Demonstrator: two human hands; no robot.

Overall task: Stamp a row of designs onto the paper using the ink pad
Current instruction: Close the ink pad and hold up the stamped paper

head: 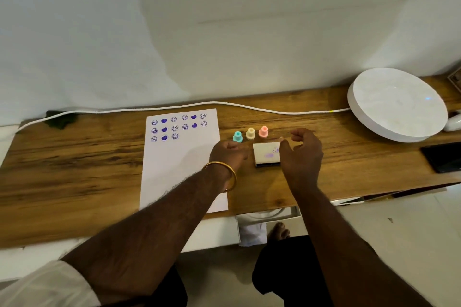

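A white sheet of paper [179, 157] lies on the wooden desk [74, 157], with rows of purple smiley and heart prints near its top. Three small stamps stand upright to its right: teal stamp [237, 136], cream stamp [250, 133], pink stamp [263, 131]. In front of them sits the ink pad [266, 153], its white lid closed and smudged purple. My left hand [228, 153], with a gold bangle on the wrist, hovers just left of the pad, fingers loosely curled, holding nothing. My right hand [301, 154] hovers at the pad's right edge, fingers relaxed and empty.
A white cable [224, 104] runs along the back of the desk to a round white device [396, 104] at the right. A dark object [444, 158] lies at the far right edge, a dark cloth [58, 118] at the back left. An open drawer [269, 217] shows below the desk front.
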